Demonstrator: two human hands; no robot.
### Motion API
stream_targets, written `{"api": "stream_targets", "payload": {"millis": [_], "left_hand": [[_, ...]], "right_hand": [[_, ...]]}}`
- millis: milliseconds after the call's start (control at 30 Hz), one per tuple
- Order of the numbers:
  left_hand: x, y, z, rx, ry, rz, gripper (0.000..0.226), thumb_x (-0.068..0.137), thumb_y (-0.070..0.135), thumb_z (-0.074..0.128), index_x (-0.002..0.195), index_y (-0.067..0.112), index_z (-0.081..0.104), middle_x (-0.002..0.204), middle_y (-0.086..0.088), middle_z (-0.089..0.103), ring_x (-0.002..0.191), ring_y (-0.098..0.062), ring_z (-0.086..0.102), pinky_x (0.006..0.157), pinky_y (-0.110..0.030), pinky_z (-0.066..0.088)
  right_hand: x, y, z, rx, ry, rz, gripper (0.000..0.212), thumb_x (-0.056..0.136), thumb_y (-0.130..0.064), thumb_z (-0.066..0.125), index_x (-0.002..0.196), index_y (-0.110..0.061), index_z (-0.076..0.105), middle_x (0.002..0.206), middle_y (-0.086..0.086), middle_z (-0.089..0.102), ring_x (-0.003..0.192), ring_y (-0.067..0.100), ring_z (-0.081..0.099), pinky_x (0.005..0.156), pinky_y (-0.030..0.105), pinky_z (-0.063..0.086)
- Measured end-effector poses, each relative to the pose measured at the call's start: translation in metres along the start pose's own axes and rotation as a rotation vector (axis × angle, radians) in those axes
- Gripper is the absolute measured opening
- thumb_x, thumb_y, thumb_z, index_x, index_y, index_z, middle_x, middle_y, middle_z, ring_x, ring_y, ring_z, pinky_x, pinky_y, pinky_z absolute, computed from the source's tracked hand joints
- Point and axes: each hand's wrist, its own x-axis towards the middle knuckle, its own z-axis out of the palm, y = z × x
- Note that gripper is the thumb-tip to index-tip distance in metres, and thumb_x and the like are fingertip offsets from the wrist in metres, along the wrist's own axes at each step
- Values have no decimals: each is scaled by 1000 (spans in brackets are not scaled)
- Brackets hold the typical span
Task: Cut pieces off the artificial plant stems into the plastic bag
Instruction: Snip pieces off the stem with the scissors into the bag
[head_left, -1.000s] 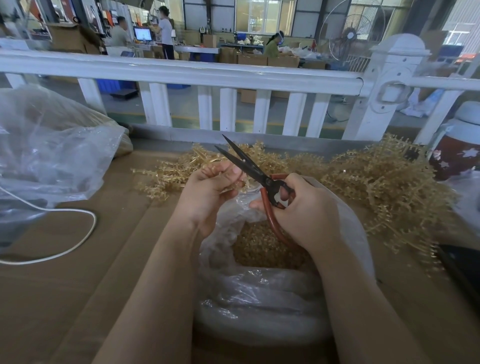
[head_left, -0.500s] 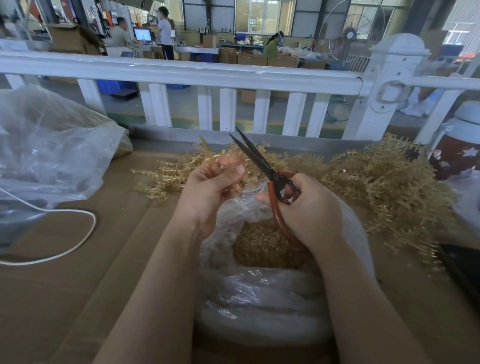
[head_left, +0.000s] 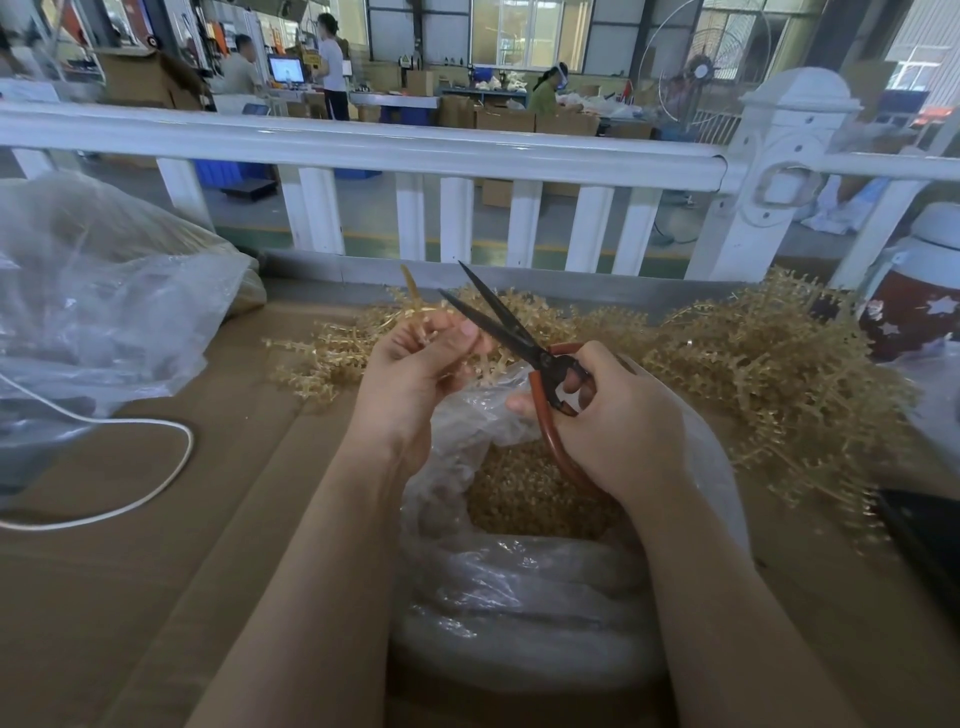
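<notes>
Two hands worked mid-cut: left hand (head_left: 415, 364) pinched a gold stem (head_left: 413, 291), right hand (head_left: 613, 415) gripped the parted scissors (head_left: 511, 332) above the plastic bag (head_left: 519, 597); closing them seemed next.

Bare cardboard table (head_left: 171, 545) lies open at left past a cord (head_left: 156, 483); stems (head_left: 769, 374), railing (head_left: 363, 148) and flask (head_left: 914, 296) crowd far and right sides.

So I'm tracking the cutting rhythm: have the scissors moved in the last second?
Yes. The scissors have shifted right and slightly up toward the white railing, blades open, beside the stem.
</notes>
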Motion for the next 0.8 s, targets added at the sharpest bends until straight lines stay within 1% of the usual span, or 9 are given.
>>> {"api": "stream_targets", "payload": {"millis": [33,100,200,333,467,533,633,733,800], "left_hand": [[0,0,0,-5,-7,2,20,81,13,71,64,24,68,73,1,71,67,-8,62,61,-18,46],[-2,1,1,-9,-17,-2,16,76,16,72,63,24,69,71,3,70,62,-6,60,59,-16,48],[-2,0,-1,4,-13,-10,16,71,18,72,58,27,71,68,8,69,64,-5,62,61,-16,50],[0,-1,-3,8,-31,-15,13,71,16,72,60,22,70,64,3,64,61,-10,58,69,-23,49],[-1,0,-2,40,-39,-25,17,72,15,70,58,25,73,62,7,66,61,-6,62,73,-25,49],[-1,1,-1,58,-32,-28,26,76,11,68,56,25,73,61,7,66,62,-5,63,72,-24,48],[-1,0,-2,76,-22,-34,36,86,5,65,56,24,72,60,4,64,61,-7,62,73,-27,45],[0,1,-1,67,-8,-46,35,88,4,64,59,22,72,60,2,63,61,-7,62,76,-30,44],[0,1,-1,59,-4,-52,29,89,4,64,66,20,71,62,0,62,61,-8,62,76,-30,44]], "right_hand": [[0,0,0,-8,7,-8,47,76,-72,67,86,-32,45,71,-23,44,67,2,47,52,7,27],[0,2,2,-12,5,-7,49,75,-75,65,87,-30,48,73,-22,48,71,5,53,55,7,26],[2,6,4,-9,-21,0,57,73,-80,58,92,-26,55,80,-16,57,79,8,60,58,12,36],[3,5,3,-35,-36,-2,61,72,-82,53,94,-25,55,81,-13,60,80,8,61,60,17,43],[3,5,0,-66,-51,-8,64,72,-85,51,96,-26,56,83,-13,61,81,8,60,58,9,36],[3,4,0,-82,-41,-20,64,73,-84,50,94,-25,57,81,-13,60,79,8,60,60,13,39],[3,4,0,-76,-13,-31,60,73,-82,54,89,-24,55,70,-14,54,69,8,56,57,15,40],[2,4,1,-64,20,-43,57,73,-80,58,84,-24,52,64,-15,50,61,7,53,52,12,36],[1,4,3,-40,57,-55,55,73,-78,62,81,-25,51,62,-15,48,58,9,52,50,14,36]]}}
